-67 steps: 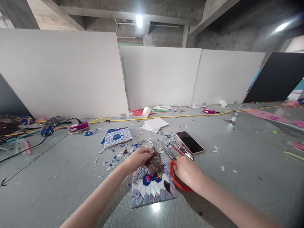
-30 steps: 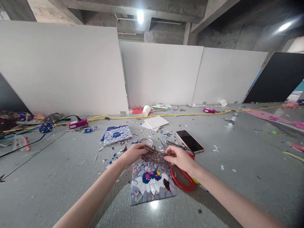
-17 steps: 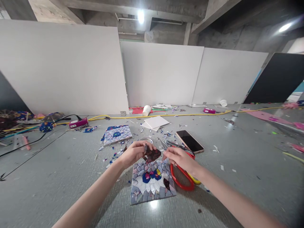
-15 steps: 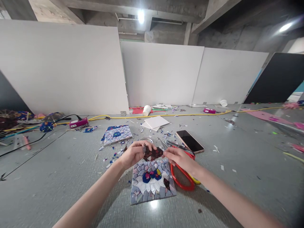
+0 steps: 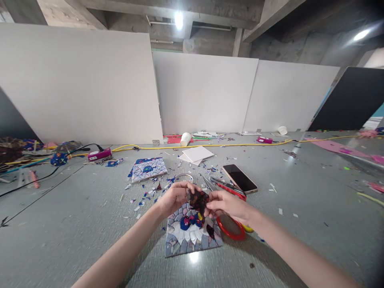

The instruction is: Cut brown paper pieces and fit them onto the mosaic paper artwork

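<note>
A dark brown-red patterned scrap, perhaps cloth (image 5: 198, 200), is held up between my two hands. My left hand (image 5: 177, 196) pinches its left end, and the fingers of my right hand (image 5: 226, 205) close on its right edge. Below them lies a square panel (image 5: 183, 244) covered in grey and white scale-like pieces, with blue, pink and yellow bits at its middle and a dark leaf-shaped piece at its right. Scissors with red handles (image 5: 231, 229) lie beside the panel, partly behind my right hand. A second pair with yellow on its handle (image 5: 247, 228) shows underneath.
A phone (image 5: 240, 178) lies right of the scissors. Behind my hands are a ring-shaped object (image 5: 184, 176), white square boards (image 5: 198, 154) and a tipped paper cup (image 5: 185, 139). Another decorated panel (image 5: 149, 169) sits left, among scattered scraps. A yellow cable (image 5: 240, 145) crosses behind.
Both hands have shifted slightly right and down with the dark scrap. It now hangs lower, covering part of the panel's top, and my right fingers have moved along its edge.
</note>
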### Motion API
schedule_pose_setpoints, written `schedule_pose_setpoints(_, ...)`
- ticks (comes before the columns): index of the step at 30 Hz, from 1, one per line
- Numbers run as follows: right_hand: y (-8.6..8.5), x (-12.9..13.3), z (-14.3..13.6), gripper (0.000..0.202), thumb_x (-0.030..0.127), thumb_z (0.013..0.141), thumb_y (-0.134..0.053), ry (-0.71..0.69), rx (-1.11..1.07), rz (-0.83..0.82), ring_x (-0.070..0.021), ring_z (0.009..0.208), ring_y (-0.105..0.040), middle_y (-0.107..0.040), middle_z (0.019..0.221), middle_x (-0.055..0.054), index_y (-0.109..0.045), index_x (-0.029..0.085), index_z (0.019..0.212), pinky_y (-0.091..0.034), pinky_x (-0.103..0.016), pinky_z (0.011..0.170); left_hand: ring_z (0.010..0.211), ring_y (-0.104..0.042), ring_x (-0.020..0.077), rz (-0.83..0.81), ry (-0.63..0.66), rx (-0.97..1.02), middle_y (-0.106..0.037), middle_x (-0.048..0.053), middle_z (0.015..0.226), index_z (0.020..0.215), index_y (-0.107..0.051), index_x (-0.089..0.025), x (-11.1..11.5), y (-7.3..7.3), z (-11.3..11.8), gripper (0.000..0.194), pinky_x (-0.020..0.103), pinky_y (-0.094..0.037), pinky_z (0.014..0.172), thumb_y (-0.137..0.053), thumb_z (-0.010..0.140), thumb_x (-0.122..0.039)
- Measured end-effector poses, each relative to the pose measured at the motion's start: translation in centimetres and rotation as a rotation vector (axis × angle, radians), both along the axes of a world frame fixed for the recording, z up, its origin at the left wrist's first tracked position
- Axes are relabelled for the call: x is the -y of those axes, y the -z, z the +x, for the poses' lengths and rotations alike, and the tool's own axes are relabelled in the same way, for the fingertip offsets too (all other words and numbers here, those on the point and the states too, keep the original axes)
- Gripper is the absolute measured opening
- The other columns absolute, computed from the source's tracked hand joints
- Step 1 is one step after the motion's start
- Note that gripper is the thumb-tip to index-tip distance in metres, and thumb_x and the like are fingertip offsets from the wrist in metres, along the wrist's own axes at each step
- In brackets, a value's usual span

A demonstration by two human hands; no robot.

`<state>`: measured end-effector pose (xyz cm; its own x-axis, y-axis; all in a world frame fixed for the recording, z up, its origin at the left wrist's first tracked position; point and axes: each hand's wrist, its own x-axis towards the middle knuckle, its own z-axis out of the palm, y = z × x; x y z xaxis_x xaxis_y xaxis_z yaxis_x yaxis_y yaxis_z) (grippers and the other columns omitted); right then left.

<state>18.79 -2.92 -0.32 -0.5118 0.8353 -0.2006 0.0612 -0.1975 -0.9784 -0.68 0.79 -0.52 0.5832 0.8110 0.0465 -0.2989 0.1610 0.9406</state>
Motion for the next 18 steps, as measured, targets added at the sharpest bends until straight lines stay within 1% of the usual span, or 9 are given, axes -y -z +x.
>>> schedule_pose_setpoints(2, 0.2, -0.2, 0.1, 0.010, 0.025, 0.072, -0.055, 0.038, 0.062, 0.049, -0.0079, 0.054, -0.051, -0.062, 0.067, 0.000, -0.053, 0.016, 0.076, -0.036, -0.021, 0.054, 0.080, -0.055, 0.0164, -0.007, -0.012, -0.014, -0.063, 0.008, 0.087, 0.064, -0.062, -0.013, -0.1, 0.1, 0.0, 0.012, 0.023, -0.038, 0.068, -0.051, 0.058, -0.011)
schedule_pose_setpoints(3, 0.3, -0.2, 0.1, 0.013, 0.028, 0.072, -0.055, 0.073, 0.106, 0.094, -0.0078, 0.054, -0.049, -0.061, 0.067, 0.000, -0.053, 0.016, 0.077, -0.035, -0.021, 0.053, 0.080, -0.054, 0.0165, -0.004, -0.016, -0.019, -0.062, 0.008, 0.087, 0.065, -0.062, -0.013, 0.0, 0.1, 0.0, 0.014, 0.023, -0.038, 0.067, -0.050, 0.057, -0.011)
schedule_pose_setpoints(6, 0.6, -0.4, 0.1, 0.030, 0.039, 0.064, -0.065, 0.159, 0.311, 0.258, -0.0102, 0.063, -0.050, -0.058, 0.076, 0.001, -0.057, 0.017, 0.083, -0.036, -0.022, 0.057, 0.081, -0.054, 0.0168, 0.012, -0.003, -0.039, -0.063, 0.008, 0.085, 0.066, -0.062, -0.013, 0.3, -0.5, 0.2, 0.016, 0.023, -0.038, 0.068, -0.048, 0.059, -0.012)
schedule_pose_setpoints(8, 0.6, -0.4, 0.1, 0.039, 0.043, 0.057, -0.070, 0.154, 0.452, 0.335, -0.0123, 0.067, -0.050, -0.057, 0.079, 0.001, -0.058, 0.018, 0.086, -0.036, -0.023, 0.060, 0.081, -0.054, 0.0171, 0.024, 0.022, -0.045, -0.063, 0.008, 0.084, 0.068, -0.063, -0.013, 0.7, -1.0, 0.3, 0.015, 0.023, -0.038, 0.070, -0.048, 0.065, -0.015)
schedule_pose_setpoints(9, 0.6, -0.4, 0.1, 0.041, 0.043, 0.056, -0.071, 0.144, 0.494, 0.368, -0.0130, 0.067, -0.050, -0.057, 0.079, 0.001, -0.059, 0.019, 0.086, -0.036, -0.023, 0.060, 0.081, -0.054, 0.0174, 0.029, 0.036, -0.042, -0.063, 0.008, 0.084, 0.068, -0.063, -0.013, 0.9, -1.3, 0.4, 0.016, 0.023, -0.038, 0.071, -0.048, 0.068, -0.017)
schedule_pose_setpoints(11, 0.4, -0.3, 0.1, 0.038, 0.038, 0.056, -0.071, 0.120, 0.495, 0.421, -0.0142, 0.071, -0.051, -0.058, 0.080, 0.001, -0.060, 0.019, 0.086, -0.037, -0.023, 0.062, 0.083, -0.054, 0.0183, 0.032, 0.051, -0.029, -0.064, 0.008, 0.085, 0.070, -0.064, -0.012, 1.4, -1.9, 0.6, 0.019, 0.024, -0.039, 0.071, -0.048, 0.072, -0.021)
schedule_pose_setpoints(13, 0.0, -0.2, 0.2, 0.030, 0.032, 0.058, -0.071, 0.051, 0.409, 0.403, -0.0143, 0.073, -0.052, -0.059, 0.079, 0.002, -0.061, 0.019, 0.083, -0.038, -0.024, 0.066, 0.083, -0.055, 0.0187, 0.021, 0.060, -0.013, -0.064, 0.008, 0.086, 0.071, -0.064, -0.013, 1.8, -2.5, 0.7, 0.020, 0.024, -0.039, 0.071, -0.049, 0.074, -0.025)
schedule_pose_setpoints(16, -0.6, 0.0, 0.6, 0.019, 0.026, 0.063, -0.066, -0.123, 0.242, 0.201, -0.0134, 0.071, -0.055, -0.062, 0.075, 0.002, -0.063, 0.019, 0.081, -0.042, -0.025, 0.069, 0.079, -0.056, 0.0178, 0.007, 0.049, -0.009, -0.064, 0.008, 0.085, 0.070, -0.063, -0.013, 2.0, -3.1, 0.8, 0.015, 0.025, -0.041, 0.070, -0.056, 0.072, -0.027)
schedule_pose_setpoints(18, -0.8, -0.1, 0.9, 0.017, 0.023, 0.064, -0.064, -0.186, 0.225, 0.121, -0.0131, 0.070, -0.057, -0.064, 0.076, 0.002, -0.064, 0.019, 0.080, -0.043, -0.024, 0.068, 0.077, -0.056, 0.0168, 0.043, 0.004, -0.081, -0.064, 0.007, 0.086, 0.069, -0.063, -0.014, 1.8, -2.8, 0.8, 0.011, 0.025, -0.041, 0.069, -0.062, 0.069, -0.025)
